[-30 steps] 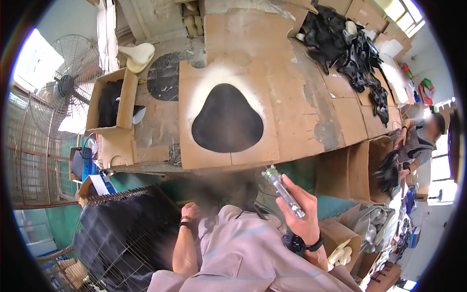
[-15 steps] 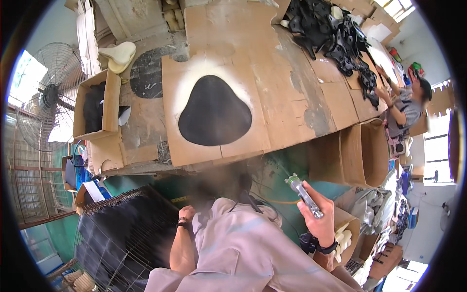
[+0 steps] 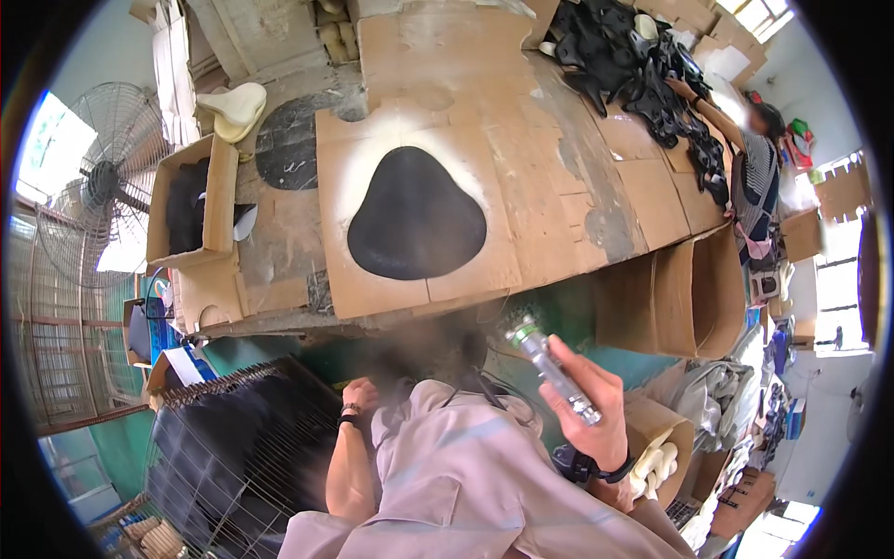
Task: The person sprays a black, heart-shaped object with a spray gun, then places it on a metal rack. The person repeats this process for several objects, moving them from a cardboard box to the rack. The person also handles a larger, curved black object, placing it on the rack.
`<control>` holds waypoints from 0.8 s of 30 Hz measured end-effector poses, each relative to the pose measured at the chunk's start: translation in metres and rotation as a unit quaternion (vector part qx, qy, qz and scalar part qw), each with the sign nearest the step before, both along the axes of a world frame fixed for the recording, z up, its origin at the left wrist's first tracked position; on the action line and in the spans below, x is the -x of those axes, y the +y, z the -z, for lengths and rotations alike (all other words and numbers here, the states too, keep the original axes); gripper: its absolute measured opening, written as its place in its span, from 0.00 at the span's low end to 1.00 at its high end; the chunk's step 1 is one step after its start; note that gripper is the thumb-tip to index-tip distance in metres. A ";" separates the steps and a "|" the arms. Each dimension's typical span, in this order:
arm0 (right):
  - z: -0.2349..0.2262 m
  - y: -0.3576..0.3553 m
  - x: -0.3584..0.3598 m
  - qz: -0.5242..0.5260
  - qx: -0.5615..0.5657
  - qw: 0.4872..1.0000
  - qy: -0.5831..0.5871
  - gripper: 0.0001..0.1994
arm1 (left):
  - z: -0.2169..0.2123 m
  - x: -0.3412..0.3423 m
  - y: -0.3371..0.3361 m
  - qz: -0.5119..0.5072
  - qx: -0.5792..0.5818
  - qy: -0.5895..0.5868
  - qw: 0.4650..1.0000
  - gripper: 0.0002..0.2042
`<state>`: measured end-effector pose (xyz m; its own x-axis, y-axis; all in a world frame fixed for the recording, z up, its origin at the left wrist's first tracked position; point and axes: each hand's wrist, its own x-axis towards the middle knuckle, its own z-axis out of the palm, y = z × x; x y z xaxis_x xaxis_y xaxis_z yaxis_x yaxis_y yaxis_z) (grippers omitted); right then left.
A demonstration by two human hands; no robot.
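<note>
A: Right hand, quick?

B: The right hand [image 3: 601,410] had its fingers wrapped around a metal spray gun [image 3: 562,376]. Tip, with a green ring [image 3: 528,334], pointed up-left toward the counter [image 3: 610,233]; the gun sat short of the near edge in view.

A: Left?

B: Left hand [image 3: 359,394] was low, fingers looked curled in, beside the wire rack [image 3: 223,375] of dark sheets [image 3: 209,438]. Couldn't tell if it held anything (too small and hazy there).

A: And the black piece?

B: The black rounded-triangle piece [image 3: 414,219] lay flat on a cardboard sheet [image 3: 372,296] on the counter, narrow end away from the person, whitish overspray along its far sides. Neither hand touched it.

A: Rest?

B: Open box [image 3: 223,196] with dark stuff to its left, pale saddle-shaped pieces [image 3: 240,104] behind that. Heap of black parts [image 3: 652,79] far right; a co-worker [image 3: 756,177] had an arm stretched to it.
</note>
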<state>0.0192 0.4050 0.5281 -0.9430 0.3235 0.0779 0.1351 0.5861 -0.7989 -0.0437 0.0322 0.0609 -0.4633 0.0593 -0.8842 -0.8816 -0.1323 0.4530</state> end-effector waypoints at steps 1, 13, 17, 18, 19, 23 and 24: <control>0.000 0.001 0.002 0.016 -0.016 1.000 0.020 0.24 | -0.001 -0.002 -0.002 0.002 0.004 0.003 1.000 0.05; 0.003 0.010 -0.023 -0.009 0.031 0.997 -0.072 0.28 | 0.041 -0.048 -0.030 0.245 0.243 0.089 0.934 0.17; 0.003 0.012 -0.021 -0.040 0.019 0.997 -0.067 0.27 | 0.066 -0.051 -0.042 0.408 0.253 0.142 0.866 0.15; 0.005 0.011 -0.020 -0.031 0.018 0.998 -0.055 0.27 | 0.067 -0.042 -0.036 0.359 0.210 0.125 0.901 0.15; 0.004 0.011 -0.016 -0.016 0.014 0.999 -0.033 0.27 | 0.067 -0.040 -0.034 0.305 0.167 0.101 0.932 0.15; 0.001 0.016 -0.014 0.007 0.000 1.000 -0.024 0.28 | 0.077 -0.032 -0.040 0.107 0.024 0.044 0.993 0.16; 0.001 0.018 -0.019 -0.007 0.000 0.999 -0.038 0.28 | 0.072 -0.027 -0.036 0.066 -0.013 0.014 0.998 0.16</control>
